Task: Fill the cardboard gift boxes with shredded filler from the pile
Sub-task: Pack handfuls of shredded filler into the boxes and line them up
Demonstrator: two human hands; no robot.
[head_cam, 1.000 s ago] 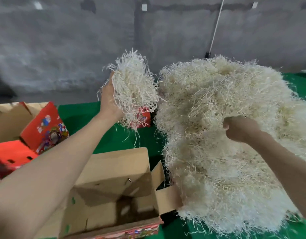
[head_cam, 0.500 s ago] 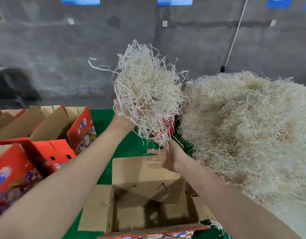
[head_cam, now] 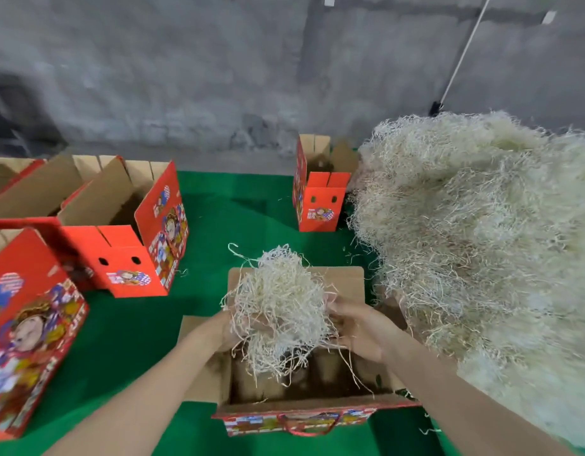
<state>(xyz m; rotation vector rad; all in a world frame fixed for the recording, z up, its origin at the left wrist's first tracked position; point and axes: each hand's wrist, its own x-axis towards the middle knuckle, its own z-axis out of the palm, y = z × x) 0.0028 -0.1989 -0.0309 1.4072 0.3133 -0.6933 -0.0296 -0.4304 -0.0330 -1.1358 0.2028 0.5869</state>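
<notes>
**Filling stage.** Both hands hold one clump of shredded filler (head_cam: 278, 301) directly above the open cardboard gift box (head_cam: 317, 406), which stands at the near edge of the green table (head_cam: 238, 218). The left hand (head_cam: 227, 329) grips the clump from its left side, with its fingers largely buried in the strands. The right hand (head_cam: 362, 330) grips it from the right, with its fingers curled into the filler. Loose strands hang from the clump into the box's mouth, and the interior below them shows bare brown cardboard. The large pile (head_cam: 482, 241) lies to the right, just beside the box. Further red printed boxes stand open on the table — one at the back next to the pile (head_cam: 320, 205), several at the left (head_cam: 143, 258). A grey wall (head_cam: 218, 77) rises behind.
</notes>
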